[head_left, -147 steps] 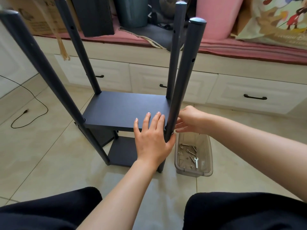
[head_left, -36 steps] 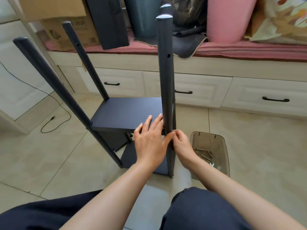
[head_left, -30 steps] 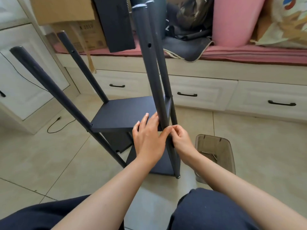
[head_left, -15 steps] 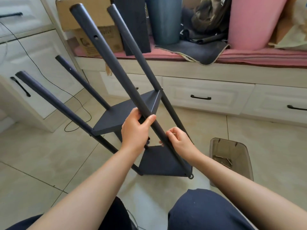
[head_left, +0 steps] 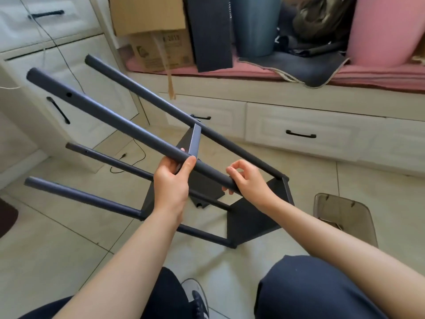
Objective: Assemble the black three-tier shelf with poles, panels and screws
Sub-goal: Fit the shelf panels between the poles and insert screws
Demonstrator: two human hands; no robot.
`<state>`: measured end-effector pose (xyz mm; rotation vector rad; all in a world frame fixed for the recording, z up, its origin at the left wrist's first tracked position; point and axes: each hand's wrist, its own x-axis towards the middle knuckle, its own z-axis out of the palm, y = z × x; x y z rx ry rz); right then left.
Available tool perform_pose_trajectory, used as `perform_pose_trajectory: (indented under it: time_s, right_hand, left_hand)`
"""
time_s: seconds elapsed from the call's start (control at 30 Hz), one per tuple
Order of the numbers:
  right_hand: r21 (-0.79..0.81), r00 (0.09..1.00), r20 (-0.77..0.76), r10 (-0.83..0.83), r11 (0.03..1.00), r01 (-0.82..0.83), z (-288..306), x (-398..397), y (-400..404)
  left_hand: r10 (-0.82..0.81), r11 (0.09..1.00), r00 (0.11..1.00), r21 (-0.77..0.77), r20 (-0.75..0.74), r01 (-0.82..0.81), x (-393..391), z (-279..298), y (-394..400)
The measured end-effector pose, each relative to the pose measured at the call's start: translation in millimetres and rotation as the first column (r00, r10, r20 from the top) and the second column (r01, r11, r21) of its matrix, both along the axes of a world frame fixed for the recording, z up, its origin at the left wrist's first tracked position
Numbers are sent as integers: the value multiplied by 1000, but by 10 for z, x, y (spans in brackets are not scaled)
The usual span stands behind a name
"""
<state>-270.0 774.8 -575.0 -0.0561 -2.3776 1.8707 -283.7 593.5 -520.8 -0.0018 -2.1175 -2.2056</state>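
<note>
Nearest, the left hand (head_left: 171, 183) curls round the closest pole (head_left: 128, 132) of the black shelf (head_left: 248, 217), thumb over the top. Just beside it the right hand (head_left: 249, 180) holds the same pole lower down, thumb and forefinger meeting above it. The shelf lies tipped on the tiled floor (head_left: 46, 245), poles slanting up to the left. A clear bin (head_left: 345, 217) stands to its right. Beyond, white drawers (head_left: 301, 134) carry a pink cushion (head_left: 388, 31).

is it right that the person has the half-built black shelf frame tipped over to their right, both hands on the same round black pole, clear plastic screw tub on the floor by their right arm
Not quite: the head view shows the half-built black shelf frame tipped to the person's left, its free pole ends pointing left. The rest holds: the left hand and right hand grip the same round black pole, and the clear plastic screw tub sits on the floor by the right arm.
</note>
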Motion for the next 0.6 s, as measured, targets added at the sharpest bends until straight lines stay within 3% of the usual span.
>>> perform_pose_trajectory:
  time_s: [0.23,0.6]
  right_hand:
    - [73,998,-34,51,996,-49,-44,-221,-138]
    - [307,995,71,69,948,-88,-250,-307,-202]
  left_hand:
    - [103,988,988,107,116,-115,-15,-301,-258]
    - [212,975,947,-117,243,-188,162,-739,-384]
